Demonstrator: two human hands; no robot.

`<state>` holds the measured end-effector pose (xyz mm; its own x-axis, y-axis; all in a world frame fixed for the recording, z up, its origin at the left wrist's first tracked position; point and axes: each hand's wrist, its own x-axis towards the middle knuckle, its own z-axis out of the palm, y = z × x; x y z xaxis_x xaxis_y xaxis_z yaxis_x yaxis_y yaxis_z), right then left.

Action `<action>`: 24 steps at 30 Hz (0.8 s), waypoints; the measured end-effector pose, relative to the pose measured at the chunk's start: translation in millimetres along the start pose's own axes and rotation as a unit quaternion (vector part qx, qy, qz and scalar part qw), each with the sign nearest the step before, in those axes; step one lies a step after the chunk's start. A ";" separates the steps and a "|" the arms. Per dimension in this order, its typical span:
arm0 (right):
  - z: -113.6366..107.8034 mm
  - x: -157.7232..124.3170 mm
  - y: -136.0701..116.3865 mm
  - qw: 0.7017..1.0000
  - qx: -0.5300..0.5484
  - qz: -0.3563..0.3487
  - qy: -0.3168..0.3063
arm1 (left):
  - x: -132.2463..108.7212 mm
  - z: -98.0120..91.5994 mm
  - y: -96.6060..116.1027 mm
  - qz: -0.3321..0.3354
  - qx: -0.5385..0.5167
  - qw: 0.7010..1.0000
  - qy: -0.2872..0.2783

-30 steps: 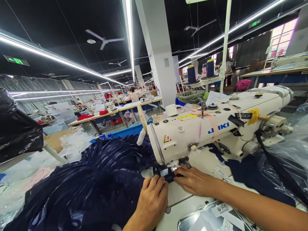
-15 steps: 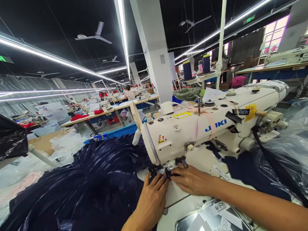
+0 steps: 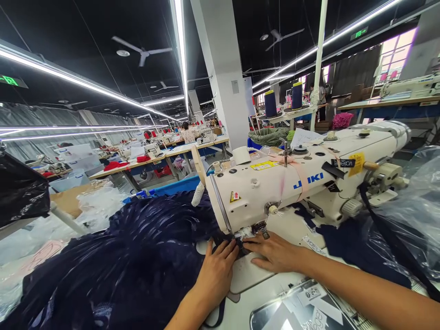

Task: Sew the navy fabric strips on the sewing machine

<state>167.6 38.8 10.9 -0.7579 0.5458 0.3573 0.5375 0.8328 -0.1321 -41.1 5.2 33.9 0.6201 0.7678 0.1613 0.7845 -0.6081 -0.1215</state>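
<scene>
A cream JUKI sewing machine (image 3: 302, 183) fills the middle of the view. A large heap of dark navy fabric (image 3: 130, 261) lies to its left and runs under the needle head. My left hand (image 3: 216, 270) rests flat on the fabric edge just below the presser foot (image 3: 244, 234), fingers stretched forward. My right hand (image 3: 275, 254) lies flat on the machine bed to the right of the foot, fingertips touching the dark cloth there. Neither hand grips anything.
Clear plastic bags (image 3: 412, 201) and more navy cloth (image 3: 347, 243) sit at the right. A metal tray with paper labels (image 3: 302, 307) lies near my right forearm. Two thread cones (image 3: 283, 101) stand behind. Rows of sewing tables (image 3: 161, 158) and a white pillar (image 3: 227, 68) recede beyond.
Both hands slid a little forward towards the presser foot, feeding the cloth edge. The left fingers have gone from curled to stretched flat. The view shifted slightly.
</scene>
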 end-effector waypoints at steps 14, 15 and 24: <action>5.2 7.2 -7.9 0.991 -0.102 0.089 -0.021 | 8.1 0.0 23.1 -0.140 0.163 0.975 0.062; 2.4 5.5 -10.2 0.991 -0.103 0.084 -0.024 | 10.4 -1.7 22.1 -0.143 0.161 0.975 0.049; -12.2 -14.2 -6.9 0.998 -0.064 -0.024 -0.012 | 20.0 3.9 2.7 -0.101 0.080 0.991 0.032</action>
<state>179.1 24.2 18.0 -0.7920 0.5082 0.3382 0.5414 0.8408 0.0045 -26.5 19.7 32.9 0.4536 0.8526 0.2594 0.8862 -0.4005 -0.2331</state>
